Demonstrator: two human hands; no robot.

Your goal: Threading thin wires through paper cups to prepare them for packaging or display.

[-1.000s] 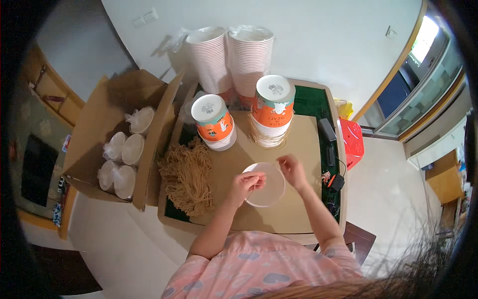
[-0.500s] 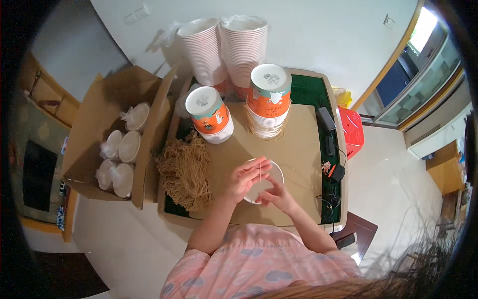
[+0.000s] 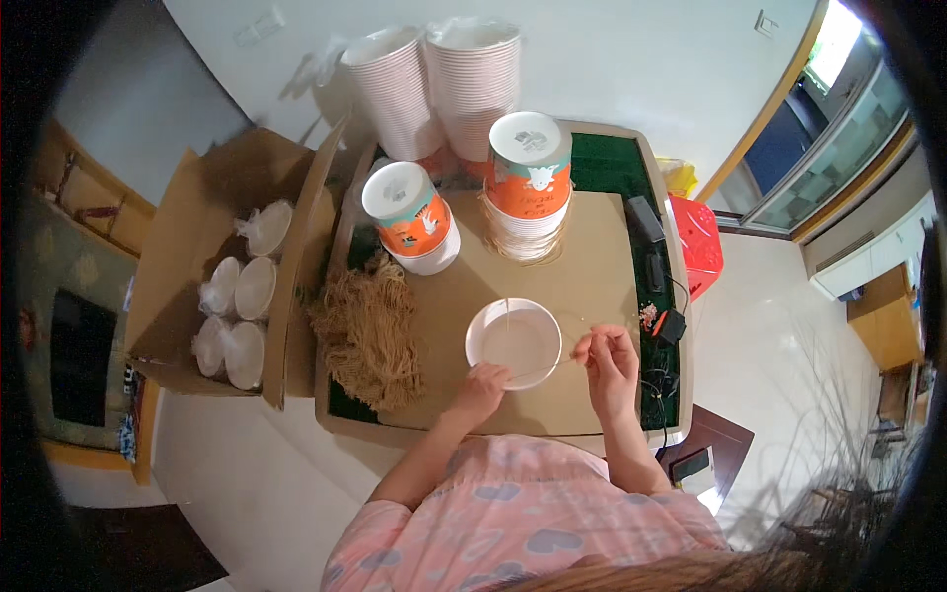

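A white paper bucket [image 3: 521, 340] stands mouth up on the brown board in front of me. My left hand [image 3: 478, 395] is closed at its near rim, fingers pressed against the edge. Off the bucket's right side, my right hand [image 3: 610, 370] pinches a thin string [image 3: 541, 371], which stretches over the near part of the mouth toward my left fingers. Another stretch of string shows at the far rim. Left of the bucket lies a heap of tan strings [image 3: 370, 335].
Upside-down orange and teal bucket stacks [image 3: 529, 183] [image 3: 406, 217] stand beyond, the right one with strings around its lower part. Tall plastic-wrapped stacks [image 3: 473, 84] rise behind. A cardboard box [image 3: 163, 296] holding white buckets is at left. Black adapters [image 3: 646, 219] and cables line the right edge.
My hands have moved apart from above the bucket: the left down to the near rim, the right out to the right, drawing the string across. The view has shifted slightly.
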